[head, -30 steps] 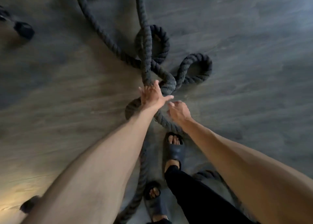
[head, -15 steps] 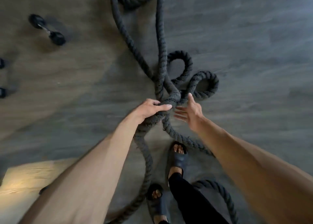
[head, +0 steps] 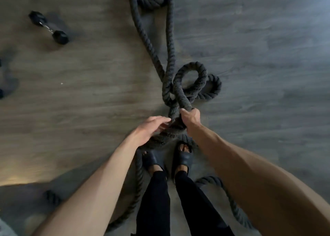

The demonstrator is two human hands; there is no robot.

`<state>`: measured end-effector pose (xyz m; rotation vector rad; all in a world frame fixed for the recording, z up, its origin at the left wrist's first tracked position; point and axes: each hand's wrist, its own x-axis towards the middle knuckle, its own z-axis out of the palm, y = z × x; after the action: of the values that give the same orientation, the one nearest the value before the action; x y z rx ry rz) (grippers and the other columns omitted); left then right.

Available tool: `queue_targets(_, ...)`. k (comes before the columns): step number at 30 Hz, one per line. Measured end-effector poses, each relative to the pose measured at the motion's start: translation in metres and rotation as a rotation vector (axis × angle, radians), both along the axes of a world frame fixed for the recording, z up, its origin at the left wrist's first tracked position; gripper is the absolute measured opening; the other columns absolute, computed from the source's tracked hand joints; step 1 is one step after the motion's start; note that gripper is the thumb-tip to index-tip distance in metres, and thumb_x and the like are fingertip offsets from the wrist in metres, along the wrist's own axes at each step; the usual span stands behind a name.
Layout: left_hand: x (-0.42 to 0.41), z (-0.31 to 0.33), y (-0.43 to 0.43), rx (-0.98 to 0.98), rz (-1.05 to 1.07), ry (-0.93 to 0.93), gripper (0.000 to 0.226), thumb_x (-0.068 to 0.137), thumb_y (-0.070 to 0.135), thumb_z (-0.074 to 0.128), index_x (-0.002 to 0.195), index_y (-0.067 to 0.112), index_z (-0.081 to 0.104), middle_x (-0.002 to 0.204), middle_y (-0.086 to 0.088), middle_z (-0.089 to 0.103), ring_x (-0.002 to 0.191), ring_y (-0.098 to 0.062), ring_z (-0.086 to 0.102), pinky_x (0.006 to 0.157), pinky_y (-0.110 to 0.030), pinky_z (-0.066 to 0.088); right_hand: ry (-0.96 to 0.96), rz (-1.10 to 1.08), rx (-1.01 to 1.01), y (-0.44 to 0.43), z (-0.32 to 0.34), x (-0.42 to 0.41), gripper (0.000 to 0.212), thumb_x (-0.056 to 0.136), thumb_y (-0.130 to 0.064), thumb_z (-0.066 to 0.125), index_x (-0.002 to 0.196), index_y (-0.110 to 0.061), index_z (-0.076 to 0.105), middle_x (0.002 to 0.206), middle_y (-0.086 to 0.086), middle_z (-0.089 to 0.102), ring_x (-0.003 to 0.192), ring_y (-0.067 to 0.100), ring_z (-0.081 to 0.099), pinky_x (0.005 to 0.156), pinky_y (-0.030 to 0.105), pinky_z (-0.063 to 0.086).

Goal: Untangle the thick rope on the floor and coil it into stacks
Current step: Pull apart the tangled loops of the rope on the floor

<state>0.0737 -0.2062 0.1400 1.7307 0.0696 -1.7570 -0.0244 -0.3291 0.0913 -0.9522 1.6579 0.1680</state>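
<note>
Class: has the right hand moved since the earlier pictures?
Yes. Against the rope, the right hand moved left, from beside the tangle onto it, and now grips it.

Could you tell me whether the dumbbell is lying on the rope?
No, the dumbbell lies on bare floor, apart from the rope, to its left.

Grey wood-grain floor (head: 250,39), thick dark rope (head: 141,30) looped across it, black dumbbell (head: 48,27) upper left
</note>
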Motion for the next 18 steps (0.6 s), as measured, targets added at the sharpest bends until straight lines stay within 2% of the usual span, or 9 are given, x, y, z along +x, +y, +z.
queue_targets(2,0.011,-0.005,0.0,0.057,0.178,-0.01,0.023,0.097,0.033,0.054,0.109,0.018,0.066,0.096,-0.006,0.073,0.075,-0.016,0.066,0.06,-0.027,0.038,-0.006,-0.006,-0.072,0.015,0.002,0.001,0.052,0.076,-0.032,0.063,0.119,-0.004,0.059,0.107,0.016,0.068,0.095,0.031,0.069,0.086,0.046,0.059)
queue_targets(5,0.023,-0.006,0.001,0.156,0.176,-0.025,0.028,0.099,0.037,0.05,0.117,0.017,0.059,0.095,-0.008,0.072,0.063,-0.015,0.068,0.051,-0.025,0.031,-0.029,-0.015,-0.08,0.032,-0.004,0.003,0.064,0.064,-0.041,0.057,0.119,-0.009,0.057,0.11,0.018,0.069,0.097,0.035,0.069,0.087,0.05,0.058)
queue_targets(7,0.028,-0.007,-0.003,0.146,0.121,-0.049,0.029,0.1,0.034,0.05,0.12,0.014,0.057,0.098,-0.011,0.07,0.07,-0.019,0.068,0.052,-0.024,0.035,-0.01,-0.015,-0.064,0.034,0.0,0.009,0.059,0.07,-0.038,0.06,0.121,-0.009,0.056,0.112,0.019,0.068,0.098,0.035,0.068,0.088,0.05,0.058)
queue_targets(10,0.037,-0.017,-0.015,0.124,0.144,-0.076,0.028,0.101,0.027,0.049,0.123,0.01,0.054,0.102,-0.016,0.067,0.074,-0.022,0.067,0.051,-0.026,0.052,0.031,-0.03,-0.073,0.026,-0.006,0.014,0.053,0.083,-0.029,0.063,0.13,-0.008,0.054,0.118,0.016,0.066,0.105,0.034,0.066,0.094,0.048,0.055)
queue_targets(11,0.039,-0.023,-0.019,0.127,0.153,-0.089,0.029,0.101,0.025,0.049,0.125,0.01,0.052,0.102,-0.016,0.067,0.073,-0.023,0.067,0.052,-0.028,0.055,0.037,-0.034,-0.072,0.024,-0.009,0.014,0.056,0.082,-0.03,0.062,0.133,-0.009,0.053,0.12,0.015,0.065,0.107,0.034,0.065,0.095,0.048,0.055)
queue_targets(15,0.038,-0.05,-0.036,0.15,0.104,-0.101,0.028,0.1,0.021,0.05,0.126,0.01,0.051,0.105,-0.02,0.068,0.081,-0.029,0.067,0.075,-0.043,0.057,0.027,-0.036,-0.091,0.025,-0.031,0.01,0.064,0.077,-0.036,0.062,0.135,-0.012,0.054,0.121,0.014,0.066,0.108,0.032,0.065,0.095,0.047,0.055)
queue_targets(18,0.037,-0.074,-0.05,0.187,0.063,-0.111,0.025,0.1,0.02,0.05,0.123,0.01,0.051,0.103,-0.019,0.065,0.087,-0.031,0.066,0.085,-0.048,0.055,0.017,0.018,-0.132,0.028,-0.038,0.004,0.057,0.085,-0.032,0.063,0.137,-0.01,0.052,0.123,0.012,0.065,0.111,0.03,0.063,0.098,0.043,0.053)
